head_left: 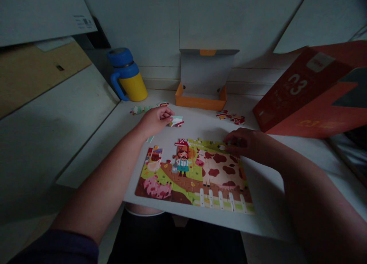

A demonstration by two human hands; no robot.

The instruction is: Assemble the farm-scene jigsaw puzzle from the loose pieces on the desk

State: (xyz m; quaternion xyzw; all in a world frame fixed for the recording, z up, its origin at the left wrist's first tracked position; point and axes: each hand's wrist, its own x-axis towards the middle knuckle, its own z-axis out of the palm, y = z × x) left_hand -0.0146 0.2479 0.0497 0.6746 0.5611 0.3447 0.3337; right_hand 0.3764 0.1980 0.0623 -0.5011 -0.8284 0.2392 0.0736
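My left hand is above the far left part of the table, thumb and fingers closed on a jigsaw puzzle piece with pale green, white and red on it. Nearer to me lies a partly joined farm jigsaw puzzle showing a cow, a farmer and a pig; its upper left has a gap. My right hand rests with bent fingers at the puzzle's upper right edge; its fingertips are in shadow, and what they pinch is hidden. Another pale green piece lies partly behind my left wrist.
Loose pieces lie at the far left, and more loose pieces at the right. Behind them an orange box stands with its lid up. A blue and yellow mug is at back left. A large red box leans at right.
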